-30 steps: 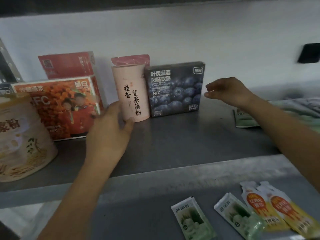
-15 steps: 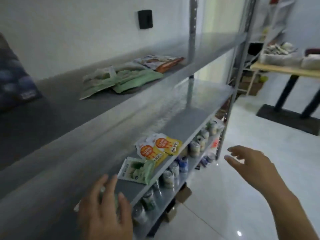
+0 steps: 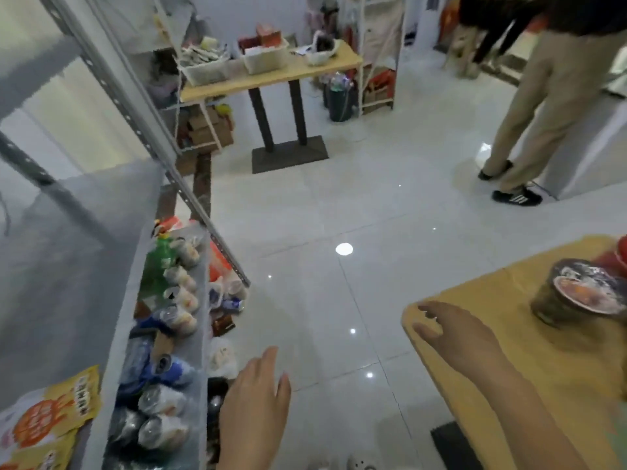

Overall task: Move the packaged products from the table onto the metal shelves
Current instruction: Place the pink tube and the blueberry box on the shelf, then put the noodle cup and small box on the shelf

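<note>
In the head view, a person in beige trousers and dark shoes stands at the upper right of the frame, well apart from both hands. At top centre a second counter carries white baskets of goods.

The left hand hangs at bottom centre over the floor, just beside the shelf edge, its grip wide and holding nothing. The right hand reaches over the near corner of the counter at lower right. Its fingers are spread, its grip is wide and it holds nothing. Bare counter top lies between it and the lidded food cup.

That cup stands near the right edge of the frame, dark-sided, with a printed lid showing orange, and it is blurred. A red package just behind it is cut by the frame edge.

The metal shelves fill the left. Orange pouches lie on the grey shelf at lower left, and cans and cups crowd the shelf below. The floor is glossy pale tile with spots of reflected light.
</note>
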The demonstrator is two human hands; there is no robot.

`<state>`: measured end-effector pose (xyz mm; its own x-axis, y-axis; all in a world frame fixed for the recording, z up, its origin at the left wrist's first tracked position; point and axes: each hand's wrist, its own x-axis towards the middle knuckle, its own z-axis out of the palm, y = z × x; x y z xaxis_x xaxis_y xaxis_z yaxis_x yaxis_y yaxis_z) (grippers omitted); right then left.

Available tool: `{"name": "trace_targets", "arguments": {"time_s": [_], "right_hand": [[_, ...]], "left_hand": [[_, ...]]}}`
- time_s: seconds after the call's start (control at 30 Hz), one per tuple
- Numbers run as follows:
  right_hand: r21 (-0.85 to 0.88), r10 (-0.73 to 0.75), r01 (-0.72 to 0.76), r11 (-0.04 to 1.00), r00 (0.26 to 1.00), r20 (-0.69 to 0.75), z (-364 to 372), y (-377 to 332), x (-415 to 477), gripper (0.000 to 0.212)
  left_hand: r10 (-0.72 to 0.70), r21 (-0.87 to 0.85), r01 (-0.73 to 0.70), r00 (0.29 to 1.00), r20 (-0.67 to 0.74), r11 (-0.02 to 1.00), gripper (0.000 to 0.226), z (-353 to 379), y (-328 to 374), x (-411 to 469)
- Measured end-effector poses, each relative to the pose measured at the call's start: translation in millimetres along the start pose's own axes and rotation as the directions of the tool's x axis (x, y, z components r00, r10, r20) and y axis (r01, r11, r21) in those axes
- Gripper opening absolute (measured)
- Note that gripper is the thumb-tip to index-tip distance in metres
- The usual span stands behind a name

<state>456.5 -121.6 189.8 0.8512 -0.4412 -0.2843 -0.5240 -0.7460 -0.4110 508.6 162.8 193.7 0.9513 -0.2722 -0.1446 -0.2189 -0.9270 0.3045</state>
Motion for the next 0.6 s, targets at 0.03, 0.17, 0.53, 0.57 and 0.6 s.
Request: {"name": "trace_targets", "arguments": {"time_s": [0.03,0.17,0.53,0.57,0.6], "right_hand": [[0.014,0.058,-0.058,0.998,0.998,-0.022,1.1,12.3,-7.3,0.047],[0.156,0.325,-0.303,0.94,0.935,-0.144,11.8,52.4,-58.1,0.049],[0.54,0.826,-0.627,0.561,0.461,-0.324,74.6,95.9,-211.7,0.047],[0.553,0.841,-0.634,0.541,0.43,-0.33,75.2,98.7,-218.6,0.046],[0.562,0.852,-0.64,0.524,0.404,-0.333,74.0,102.3,-223.8,0.045]], "left_hand": [[0.061,0.016,-0.061,0.998,0.025,0.998,0.048,1.7,2.5,11.7],[0.296,0.054,-0.308,0.942,0.16,0.95,0.048,14.4,22.2,47.3],[0.725,0.008,-0.789,0.568,0.389,0.614,0.048,69.9,113.7,41.8],[0.749,-0.011,-0.815,0.526,0.403,0.579,0.048,75.0,122.6,36.6],[0.769,-0.028,-0.837,0.487,0.415,0.546,0.048,80.1,131.7,31.5]]}}
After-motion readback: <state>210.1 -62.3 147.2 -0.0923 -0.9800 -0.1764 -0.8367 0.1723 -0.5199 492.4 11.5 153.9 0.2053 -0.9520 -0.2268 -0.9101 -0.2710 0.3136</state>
